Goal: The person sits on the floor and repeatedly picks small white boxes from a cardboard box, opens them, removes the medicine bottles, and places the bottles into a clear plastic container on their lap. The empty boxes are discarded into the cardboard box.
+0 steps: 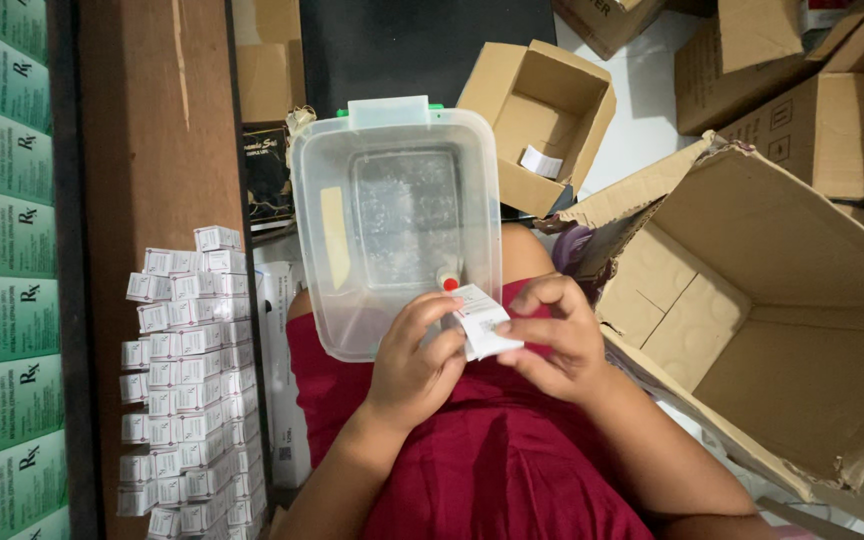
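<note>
Both hands pinch one small white carton [480, 322]: left hand [414, 362], right hand [550, 338], over the clear plastic tub [395, 215]. A slack pinch could drop its red-capped vial [448, 281] beside the tub.

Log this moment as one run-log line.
left hand: pinching small white box | right hand: pinching same box | clear plastic tub: on lap, open | big cardboard box: at right, open

Small carton [480, 325] partly behind fingers [432, 330], perhaps folded
</note>
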